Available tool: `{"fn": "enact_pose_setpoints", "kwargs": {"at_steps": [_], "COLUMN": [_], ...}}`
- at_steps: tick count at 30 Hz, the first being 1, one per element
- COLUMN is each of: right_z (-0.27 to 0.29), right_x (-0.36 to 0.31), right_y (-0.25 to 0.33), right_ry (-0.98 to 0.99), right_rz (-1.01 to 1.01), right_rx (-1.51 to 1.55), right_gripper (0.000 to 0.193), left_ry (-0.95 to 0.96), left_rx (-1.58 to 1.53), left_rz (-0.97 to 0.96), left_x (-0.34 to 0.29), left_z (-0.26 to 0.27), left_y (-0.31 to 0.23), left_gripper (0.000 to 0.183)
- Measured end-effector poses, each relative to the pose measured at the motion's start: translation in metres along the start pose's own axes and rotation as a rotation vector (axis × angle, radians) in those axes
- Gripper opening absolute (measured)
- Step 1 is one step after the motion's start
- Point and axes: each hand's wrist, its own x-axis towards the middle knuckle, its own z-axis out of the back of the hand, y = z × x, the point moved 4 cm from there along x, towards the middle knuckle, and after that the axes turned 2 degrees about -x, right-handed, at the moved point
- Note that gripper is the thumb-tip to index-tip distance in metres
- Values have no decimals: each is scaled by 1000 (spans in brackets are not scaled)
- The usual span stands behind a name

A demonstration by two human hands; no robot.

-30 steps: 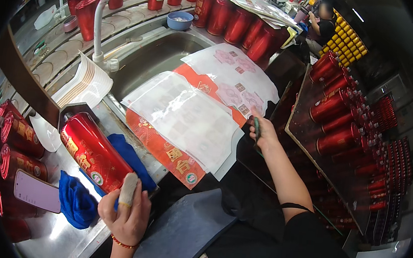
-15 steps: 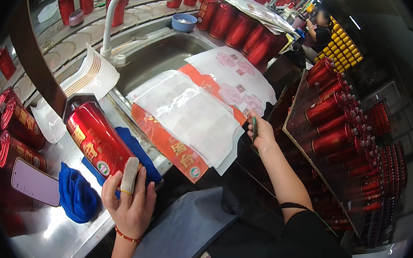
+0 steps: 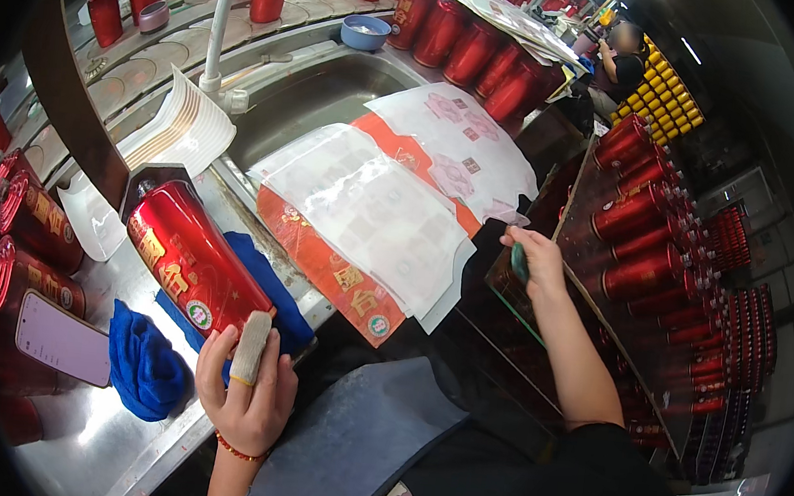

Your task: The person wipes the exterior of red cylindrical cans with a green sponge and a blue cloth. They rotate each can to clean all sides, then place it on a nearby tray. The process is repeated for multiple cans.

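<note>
A red cylindrical canister (image 3: pixel 193 257) lies on its side on a blue cloth (image 3: pixel 269 285) on the steel counter. My left hand (image 3: pixel 247 394) rests at its near end, its thumb wrapped in a tan bandage and pressed against the canister's base. My right hand (image 3: pixel 533 259) reaches out to the right, closed on a small dark green tool (image 3: pixel 519 262), beside the edge of the stacked label sheets (image 3: pixel 373 217) that lie across the sink. The sheets are white and translucent on a red and gold backing.
A curved faucet (image 3: pixel 239 3) stands over the steel sink (image 3: pixel 308 96). Several red canisters line the back ledge, the left edge and a rack on the right (image 3: pixel 648 224). A phone (image 3: pixel 63 338) and a bunched blue cloth (image 3: pixel 145 365) lie at left. Another person (image 3: pixel 621 67) sits far off.
My right hand has drawn back to the right along the sheets' edge. My left hand stays at the canister's base; the view has shifted slightly.
</note>
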Motion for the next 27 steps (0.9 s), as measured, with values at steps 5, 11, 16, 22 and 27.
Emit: {"fn": "enact_pose_setpoints", "kwargs": {"at_steps": [5,11,16,22,27], "right_z": [-20,-145,-273,-349,-368], "right_x": [-4,33,39,133,205], "right_y": [80,127,173,138,82], "right_ry": [259,831,1204,1257,1074], "right_rz": [203,442,569,233,200], "right_rx": [-259,-623,-742,-685,-840], "right_gripper": [23,31,31,34,30], "left_ry": [5,39,80,112,100], "left_rx": [23,64,47,131,85], "left_rz": [-37,-30,-40,89,309], "left_x": [-5,-1,20,38,28], "left_z": [6,1,-1,-12,-6], "left_y": [3,0,-5,-5,17], "left_gripper": [28,27,27,41,83]}}
